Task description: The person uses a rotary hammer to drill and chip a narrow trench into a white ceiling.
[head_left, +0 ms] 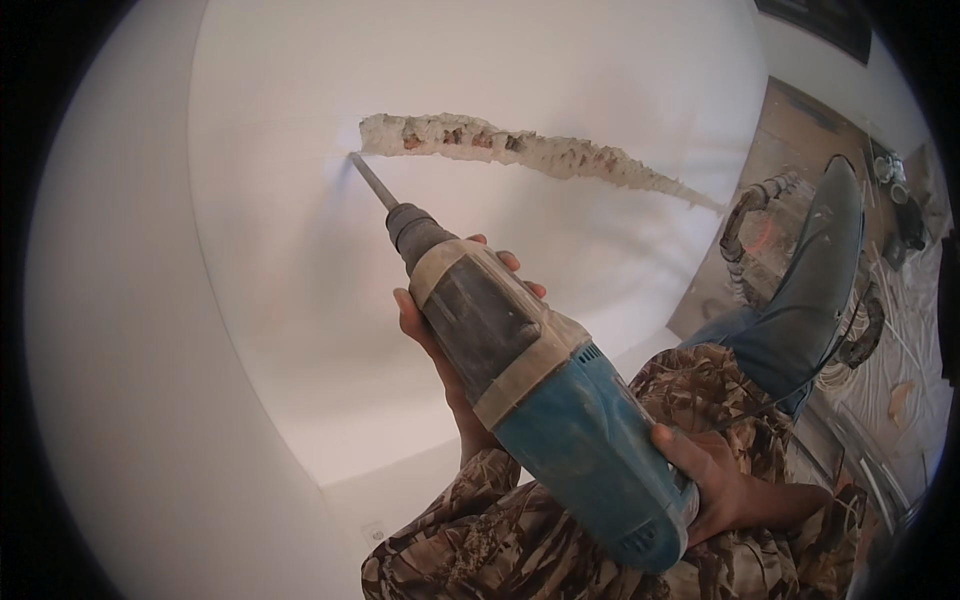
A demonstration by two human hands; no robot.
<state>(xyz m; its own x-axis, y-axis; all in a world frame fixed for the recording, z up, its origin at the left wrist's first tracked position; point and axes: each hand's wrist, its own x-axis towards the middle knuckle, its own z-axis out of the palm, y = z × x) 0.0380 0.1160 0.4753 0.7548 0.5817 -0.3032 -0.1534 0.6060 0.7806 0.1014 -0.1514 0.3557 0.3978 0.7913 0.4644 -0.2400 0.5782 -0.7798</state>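
Note:
A blue and grey, dust-covered rotary hammer [590, 440] lies diagonally across the view, its metal bit [374, 182] pointing up and left. The bit's tip is at the white wall [480, 310], just below the left end of a rough groove [560, 160] where brick shows through broken plaster. My left hand [430, 340] is wrapped around the front of the tool's body from underneath, thumb on the near side and fingertips on the far side. At the rear, my right hand [725, 485] grips the handle, which is partly hidden.
A wall corner runs down the left. At right, a blue-grey shape like a clothed leg [815, 285] extends beside coiled corrugated conduit [740, 235]. Farther right, crumpled plastic sheeting [910, 350] and debris cover the floor. Camouflage cloth [520, 545] lies beneath the tool.

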